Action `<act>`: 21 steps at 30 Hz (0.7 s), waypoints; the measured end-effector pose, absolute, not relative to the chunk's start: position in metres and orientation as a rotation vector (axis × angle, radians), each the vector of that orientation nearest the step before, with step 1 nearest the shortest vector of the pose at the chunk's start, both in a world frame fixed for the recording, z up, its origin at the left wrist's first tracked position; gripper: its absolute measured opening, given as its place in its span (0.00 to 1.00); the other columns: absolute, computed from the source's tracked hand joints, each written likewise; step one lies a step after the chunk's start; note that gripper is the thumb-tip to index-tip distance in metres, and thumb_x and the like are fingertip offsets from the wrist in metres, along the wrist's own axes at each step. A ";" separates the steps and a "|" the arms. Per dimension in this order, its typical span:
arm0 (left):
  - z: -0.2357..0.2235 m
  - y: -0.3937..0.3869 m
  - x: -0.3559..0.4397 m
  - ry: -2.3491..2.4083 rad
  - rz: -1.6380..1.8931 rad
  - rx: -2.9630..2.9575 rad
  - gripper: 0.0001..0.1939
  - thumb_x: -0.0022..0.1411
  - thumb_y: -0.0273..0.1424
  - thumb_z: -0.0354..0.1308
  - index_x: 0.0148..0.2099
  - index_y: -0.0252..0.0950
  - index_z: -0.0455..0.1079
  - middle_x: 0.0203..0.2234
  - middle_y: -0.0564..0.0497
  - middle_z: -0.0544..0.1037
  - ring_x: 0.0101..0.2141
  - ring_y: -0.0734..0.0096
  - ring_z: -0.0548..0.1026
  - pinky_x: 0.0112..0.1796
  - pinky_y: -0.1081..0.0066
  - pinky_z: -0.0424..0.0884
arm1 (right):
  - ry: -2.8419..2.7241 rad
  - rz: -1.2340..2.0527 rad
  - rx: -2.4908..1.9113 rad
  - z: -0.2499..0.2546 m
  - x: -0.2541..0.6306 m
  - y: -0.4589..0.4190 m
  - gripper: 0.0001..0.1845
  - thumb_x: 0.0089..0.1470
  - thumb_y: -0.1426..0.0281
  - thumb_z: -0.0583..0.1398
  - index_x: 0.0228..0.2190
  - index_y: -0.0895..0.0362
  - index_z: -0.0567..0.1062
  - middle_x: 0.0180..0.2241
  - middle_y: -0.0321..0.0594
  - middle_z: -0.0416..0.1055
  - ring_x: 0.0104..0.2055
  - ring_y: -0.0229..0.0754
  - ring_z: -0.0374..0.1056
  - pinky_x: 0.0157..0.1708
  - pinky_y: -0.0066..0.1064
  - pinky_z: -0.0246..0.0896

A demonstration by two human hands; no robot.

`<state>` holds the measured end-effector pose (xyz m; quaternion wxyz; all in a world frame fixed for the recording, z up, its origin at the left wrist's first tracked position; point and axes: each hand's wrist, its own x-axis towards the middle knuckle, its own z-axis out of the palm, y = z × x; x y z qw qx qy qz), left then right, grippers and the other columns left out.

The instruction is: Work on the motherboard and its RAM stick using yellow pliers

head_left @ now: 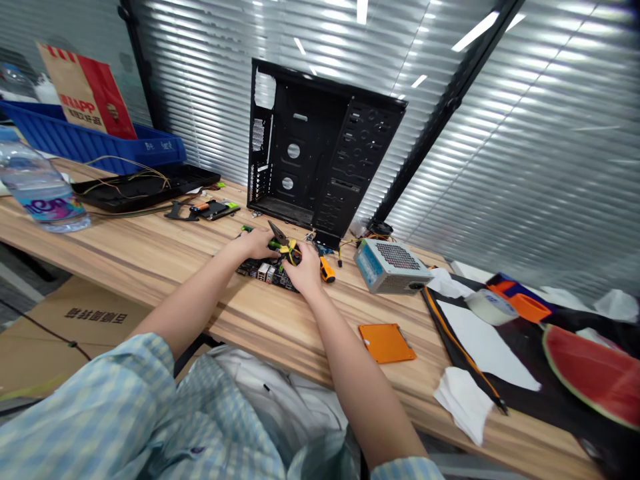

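A dark motherboard point(267, 272) lies flat on the table in front of me, its metal ports facing my side. My left hand point(259, 245) reaches over the board's left part. Its fingers are curled together near a green part, and whatever they pinch is hidden. My right hand point(306, 268) is at the board's right side, closed around the yellow handles of a pair of pliers point(278, 233). The dark jaws point up and to the left, above the board. Just right of this hand lies an orange-handled tool point(327, 270).
A black computer case point(310, 147) stands open behind the board. A power supply point(393, 267) and an orange drive point(387, 343) are to the right, beyond them a watermelon piece point(593, 373). Left are a water bottle point(43, 187), a blue bin point(125, 150) and a black panel point(145, 187).
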<state>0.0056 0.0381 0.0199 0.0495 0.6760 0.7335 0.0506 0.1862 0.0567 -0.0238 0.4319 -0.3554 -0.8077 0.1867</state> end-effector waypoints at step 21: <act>0.015 0.041 -0.001 2.184 0.197 2.107 0.31 0.52 0.47 0.58 0.55 0.41 0.63 0.53 0.42 0.72 0.55 0.53 0.69 0.53 0.58 0.65 | -2.214 0.311 -0.833 -0.019 0.188 0.046 0.18 0.42 0.74 0.61 0.39 0.55 0.73 0.41 0.42 0.71 0.46 0.49 0.63 0.48 0.39 0.58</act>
